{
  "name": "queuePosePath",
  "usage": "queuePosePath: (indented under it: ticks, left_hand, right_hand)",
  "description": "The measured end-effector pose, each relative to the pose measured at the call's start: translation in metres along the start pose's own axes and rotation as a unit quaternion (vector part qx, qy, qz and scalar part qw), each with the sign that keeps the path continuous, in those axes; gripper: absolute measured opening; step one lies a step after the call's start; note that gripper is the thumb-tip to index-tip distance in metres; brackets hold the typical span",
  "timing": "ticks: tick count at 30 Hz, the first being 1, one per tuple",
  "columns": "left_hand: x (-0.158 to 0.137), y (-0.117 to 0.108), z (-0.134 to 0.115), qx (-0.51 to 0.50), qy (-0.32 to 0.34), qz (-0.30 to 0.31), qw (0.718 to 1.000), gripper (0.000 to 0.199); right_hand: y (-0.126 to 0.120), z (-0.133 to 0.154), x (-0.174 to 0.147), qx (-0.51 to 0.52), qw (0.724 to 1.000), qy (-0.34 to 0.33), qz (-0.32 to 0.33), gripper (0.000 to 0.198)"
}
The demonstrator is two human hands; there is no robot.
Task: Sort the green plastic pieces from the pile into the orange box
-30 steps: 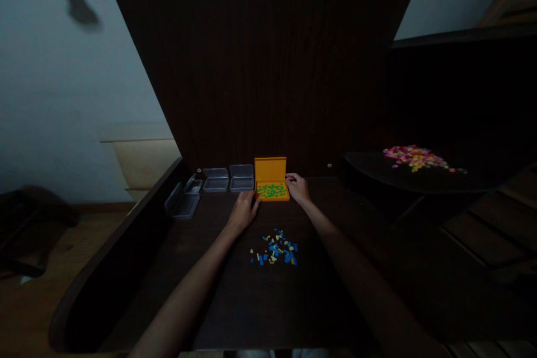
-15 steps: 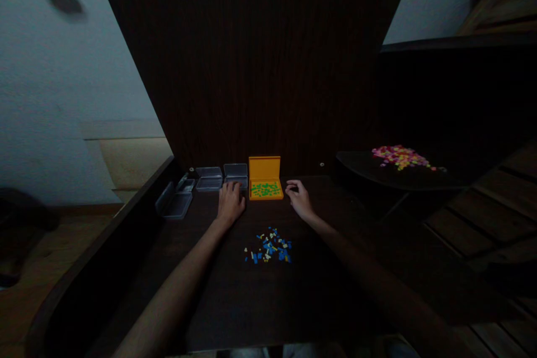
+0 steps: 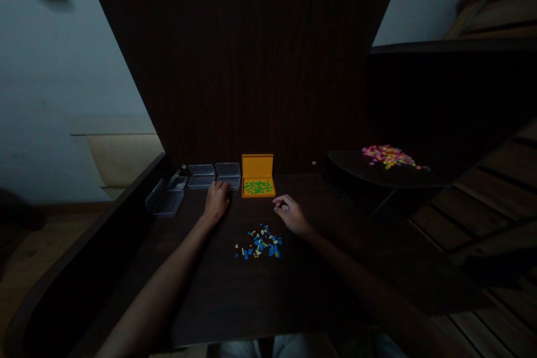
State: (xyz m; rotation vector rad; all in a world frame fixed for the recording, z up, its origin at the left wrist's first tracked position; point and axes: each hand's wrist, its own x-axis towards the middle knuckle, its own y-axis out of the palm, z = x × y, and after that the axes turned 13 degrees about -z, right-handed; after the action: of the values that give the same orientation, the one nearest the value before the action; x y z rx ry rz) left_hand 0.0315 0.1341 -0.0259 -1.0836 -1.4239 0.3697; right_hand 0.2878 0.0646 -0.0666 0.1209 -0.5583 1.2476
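My left hand [image 3: 217, 201] rests palm down on the dark tabletop, its loosely bent fingers reaching over the front edge of an open clear plastic box [image 3: 227, 170]. I see nothing in it, though its fingertips are partly hidden. Just off the front right corner of an open yellow box [image 3: 258, 165] is my right hand [image 3: 290, 214]. Its fingers curl loosely, thumb and index finger a little apart, with no held thing visible. Small green pieces [image 3: 258, 187] lie spread inside the yellow box. Nearer me, blue, cream and yellow small pieces [image 3: 260, 243] form a loose pile.
More open clear boxes stand to the left, one [image 3: 201, 177] beside the first and another [image 3: 170, 203] by the raised side panel [image 3: 96, 235]. On a curved shelf [image 3: 348, 163] at the right lies a heap of pink, red and yellow pieces [image 3: 388, 155]. A tall dark panel [image 3: 251, 67] closes the back.
My right hand has moved down and toward me, from beside the yellow box to below its right corner. My left hand stays by the clear box. The whole view has shifted slightly.
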Motion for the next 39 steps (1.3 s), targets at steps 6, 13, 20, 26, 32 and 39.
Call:
queuePosePath:
  ticks: [6, 13, 20, 26, 32, 39]
  left_hand:
    - [-0.011, -0.013, 0.002, -0.039, 0.012, -0.030, 0.999, 0.035]
    - [-0.030, -0.025, -0.020, -0.138, 0.062, -0.075, 0.986, 0.024]
    - [-0.053, -0.021, -0.046, -0.203, 0.121, -0.057, 0.970, 0.021]
    - [-0.062, -0.017, -0.050, -0.234, 0.143, -0.041, 0.961, 0.018]
    - [-0.060, -0.016, -0.053, -0.255, 0.140, -0.039, 0.956, 0.014]
    - [-0.060, -0.017, -0.051, -0.266, 0.141, -0.003, 0.953, 0.018]
  right_hand:
    - [-0.001, 0.004, 0.001, -0.024, 0.999, -0.012, 0.022, 0.012]
    - [-0.003, 0.019, 0.001, -0.057, 0.994, -0.047, 0.077, 0.010]
    - [-0.007, 0.030, -0.006, -0.064, 0.980, -0.121, 0.146, 0.011]
    - [-0.008, 0.032, -0.009, -0.063, 0.977, -0.130, 0.155, 0.009]
    - [-0.005, 0.029, -0.011, -0.082, 0.977, -0.149, 0.130, 0.017]
    - [-0.007, 0.027, -0.012, -0.119, 0.978, -0.126, 0.116, 0.020]
